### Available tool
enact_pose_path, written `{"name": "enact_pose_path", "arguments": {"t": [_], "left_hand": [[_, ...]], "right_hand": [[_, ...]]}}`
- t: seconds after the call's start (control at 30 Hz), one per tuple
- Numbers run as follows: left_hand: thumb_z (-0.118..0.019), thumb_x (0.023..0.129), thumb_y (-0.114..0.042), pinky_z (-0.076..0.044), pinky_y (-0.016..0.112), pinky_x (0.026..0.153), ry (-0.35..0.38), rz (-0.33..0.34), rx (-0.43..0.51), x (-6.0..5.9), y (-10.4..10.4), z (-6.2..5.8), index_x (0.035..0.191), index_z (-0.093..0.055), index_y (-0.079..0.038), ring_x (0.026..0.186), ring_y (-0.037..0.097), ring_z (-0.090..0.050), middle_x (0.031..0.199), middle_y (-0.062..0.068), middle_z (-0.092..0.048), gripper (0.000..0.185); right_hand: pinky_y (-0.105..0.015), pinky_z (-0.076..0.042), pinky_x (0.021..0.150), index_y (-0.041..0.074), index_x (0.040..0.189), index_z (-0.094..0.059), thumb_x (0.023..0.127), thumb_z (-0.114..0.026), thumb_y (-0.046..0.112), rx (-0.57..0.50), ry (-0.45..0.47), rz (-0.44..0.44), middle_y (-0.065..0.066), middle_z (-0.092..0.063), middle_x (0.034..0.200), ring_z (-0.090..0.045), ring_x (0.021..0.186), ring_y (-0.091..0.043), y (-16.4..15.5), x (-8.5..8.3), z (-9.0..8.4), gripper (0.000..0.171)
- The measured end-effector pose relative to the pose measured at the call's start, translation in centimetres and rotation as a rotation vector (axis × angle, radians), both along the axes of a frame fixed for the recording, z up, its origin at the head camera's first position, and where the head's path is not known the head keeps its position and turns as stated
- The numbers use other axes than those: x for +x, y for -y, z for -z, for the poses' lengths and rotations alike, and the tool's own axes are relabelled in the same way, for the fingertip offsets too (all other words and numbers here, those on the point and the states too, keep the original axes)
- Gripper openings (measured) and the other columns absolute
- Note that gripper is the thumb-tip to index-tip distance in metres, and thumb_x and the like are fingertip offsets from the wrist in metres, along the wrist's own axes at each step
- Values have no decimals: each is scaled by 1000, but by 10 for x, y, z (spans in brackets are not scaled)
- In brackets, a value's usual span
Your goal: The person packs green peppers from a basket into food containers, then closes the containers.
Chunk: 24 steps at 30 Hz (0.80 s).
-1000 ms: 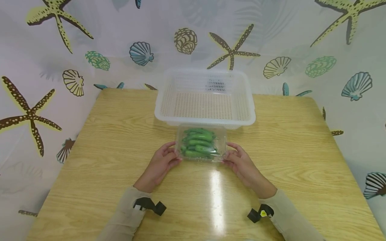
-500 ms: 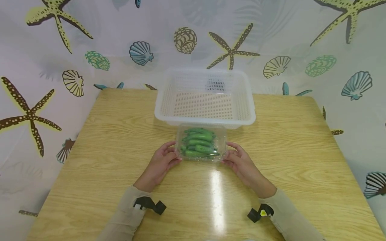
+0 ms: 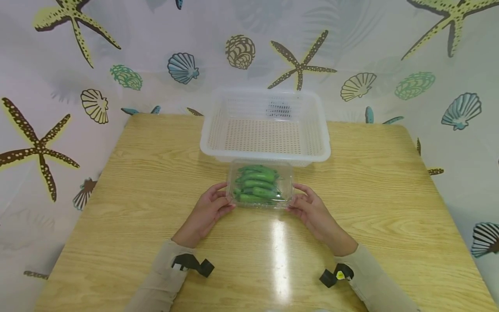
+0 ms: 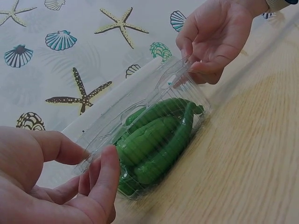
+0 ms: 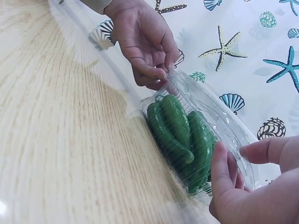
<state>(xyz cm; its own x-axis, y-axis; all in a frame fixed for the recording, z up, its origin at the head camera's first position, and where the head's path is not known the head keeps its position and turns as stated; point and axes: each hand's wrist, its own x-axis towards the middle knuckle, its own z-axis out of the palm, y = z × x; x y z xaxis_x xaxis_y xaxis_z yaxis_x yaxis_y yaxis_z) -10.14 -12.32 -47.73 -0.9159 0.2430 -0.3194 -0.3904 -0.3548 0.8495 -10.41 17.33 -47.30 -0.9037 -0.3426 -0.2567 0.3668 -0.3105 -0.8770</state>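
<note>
On the desk (image 3: 156, 173), just before the empty white basket (image 3: 265, 151), the clear box of green peppers (image 3: 259, 186) sits lid-closed and unlifted, pinched at either end by the left hand (image 3: 204, 214) and right hand (image 3: 313, 214).

Head view: both forearms run off the lower edge. The clear box (image 3: 260, 185) hides the fingertips pressed to its ends; its far edge meets the white basket (image 3: 265, 125), contact undetermined. Left wrist view: left hand (image 4: 51, 182) cropped by the frame. Right wrist view: right hand (image 5: 252, 186) cropped likewise.
</note>
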Motion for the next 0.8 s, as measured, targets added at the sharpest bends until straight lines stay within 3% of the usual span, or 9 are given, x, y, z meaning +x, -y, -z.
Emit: {"name": "enact_pose_path", "arguments": {"t": [0.8], "left_hand": [[-44, 94, 4, -52, 30, 87, -13, 9, -11, -2, -1, 2, 141, -29, -4, 91, 20, -58, 113, 17, -43, 50]], "right_hand": [[-32, -52, 88, 1, 140, -23, 90, -47, -9, 4, 14, 15, -6, -53, 96, -61, 85, -16, -2, -2, 1, 57]]}}
